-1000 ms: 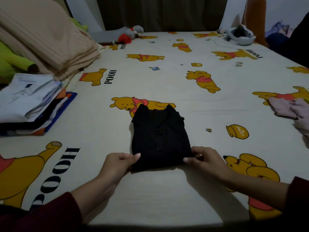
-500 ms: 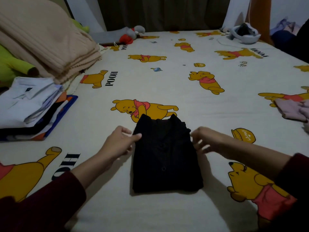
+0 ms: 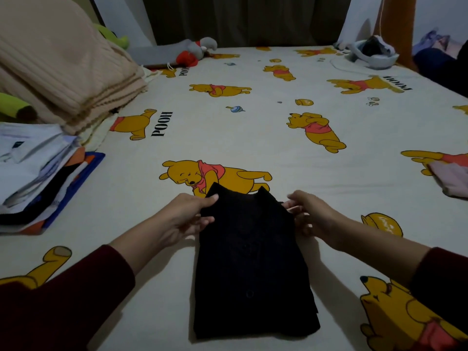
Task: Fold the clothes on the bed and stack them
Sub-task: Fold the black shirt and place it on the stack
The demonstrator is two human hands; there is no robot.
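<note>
Between both hands lies a folded black shirt (image 3: 253,264) on the bed (image 3: 278,153). Left hand (image 3: 187,219) and right hand (image 3: 309,216) have moved up from its near edge and now pinch the collar corners, probably for another fold.

Folded black buttoned shirt (image 3: 253,269) lies on a cartoon-bear bed sheet (image 3: 253,138); left hand (image 3: 187,216) and right hand (image 3: 311,216) pinch its far corners.

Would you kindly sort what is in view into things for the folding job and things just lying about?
For the job: black shirt, left hand, right hand, stack of folded clothes, pink garment.

Lying about: beige blanket, plush toy, headset.
</note>
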